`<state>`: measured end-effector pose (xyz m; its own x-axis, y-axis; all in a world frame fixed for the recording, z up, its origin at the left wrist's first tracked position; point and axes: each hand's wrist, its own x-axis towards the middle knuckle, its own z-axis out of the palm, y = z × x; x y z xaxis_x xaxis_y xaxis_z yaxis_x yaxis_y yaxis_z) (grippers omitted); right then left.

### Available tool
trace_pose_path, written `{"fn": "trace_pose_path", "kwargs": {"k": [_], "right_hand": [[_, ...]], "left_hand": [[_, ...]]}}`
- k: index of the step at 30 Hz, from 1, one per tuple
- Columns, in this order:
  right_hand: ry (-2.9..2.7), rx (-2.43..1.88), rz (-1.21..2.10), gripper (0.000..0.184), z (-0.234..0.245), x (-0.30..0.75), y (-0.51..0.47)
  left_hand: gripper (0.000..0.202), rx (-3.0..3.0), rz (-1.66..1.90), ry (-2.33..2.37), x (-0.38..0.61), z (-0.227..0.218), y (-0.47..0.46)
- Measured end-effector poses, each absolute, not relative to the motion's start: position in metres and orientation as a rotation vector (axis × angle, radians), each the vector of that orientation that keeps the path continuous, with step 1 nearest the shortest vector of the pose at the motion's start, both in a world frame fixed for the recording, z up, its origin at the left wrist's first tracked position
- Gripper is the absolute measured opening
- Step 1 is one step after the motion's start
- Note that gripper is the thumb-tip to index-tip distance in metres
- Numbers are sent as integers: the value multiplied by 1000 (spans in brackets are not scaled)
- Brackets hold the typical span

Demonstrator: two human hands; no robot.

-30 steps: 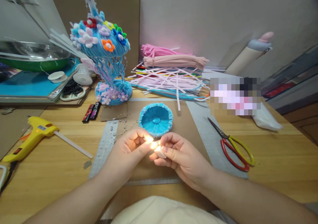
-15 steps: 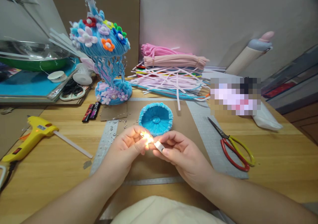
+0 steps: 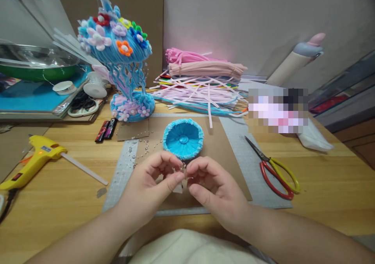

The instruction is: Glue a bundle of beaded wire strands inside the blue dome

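Observation:
My left hand (image 3: 152, 182) and my right hand (image 3: 211, 186) meet above the brown card mat (image 3: 225, 150), fingertips pinched together on a tiny light fitting with thin wire (image 3: 183, 169). It is dark now, with no glow. Just beyond the fingers lies a blue pipe-cleaner bowl (image 3: 183, 138), open side up. A strand of clear beads (image 3: 140, 148) trails on the mat to its left.
A blue flowered pipe-cleaner lamp (image 3: 120, 57) stands at the back left. Pipe-cleaner bundles (image 3: 202, 84) are piled behind the bowl. A yellow glue gun (image 3: 35, 158) lies left, red-handled scissors (image 3: 275, 170) right, a lighter (image 3: 106, 130) near the lamp.
The small light between my fingers has gone out. Both hands have drawn closer together and the view has shifted slightly down.

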<state>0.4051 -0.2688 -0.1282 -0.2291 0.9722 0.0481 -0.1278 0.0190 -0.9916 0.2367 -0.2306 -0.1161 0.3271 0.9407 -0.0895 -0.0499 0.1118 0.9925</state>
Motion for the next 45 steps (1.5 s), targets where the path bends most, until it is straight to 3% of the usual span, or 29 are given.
{"fn": "trace_pose_path", "kwargs": {"k": [10, 22, 28, 35, 45], "right_hand": [[-947, -948, 1570, 17, -126, 403, -265], [-871, -902, 1607, 11, -131, 405, -264], [-1082, -917, 1488, 6, -127, 404, -262], [-1679, -910, 997, 10, -117, 415, -257], [-1841, -928, 836, 12, -117, 421, -254]], "left_hand": [[27, 848, 794, 758, 239, -120, -230], [7, 796, 706, 676, 240, -118, -235], [14, 844, 699, 789, 242, -119, -233], [25, 897, 642, 873, 240, -118, -232], [22, 813, 654, 788, 238, -123, -233]]}}
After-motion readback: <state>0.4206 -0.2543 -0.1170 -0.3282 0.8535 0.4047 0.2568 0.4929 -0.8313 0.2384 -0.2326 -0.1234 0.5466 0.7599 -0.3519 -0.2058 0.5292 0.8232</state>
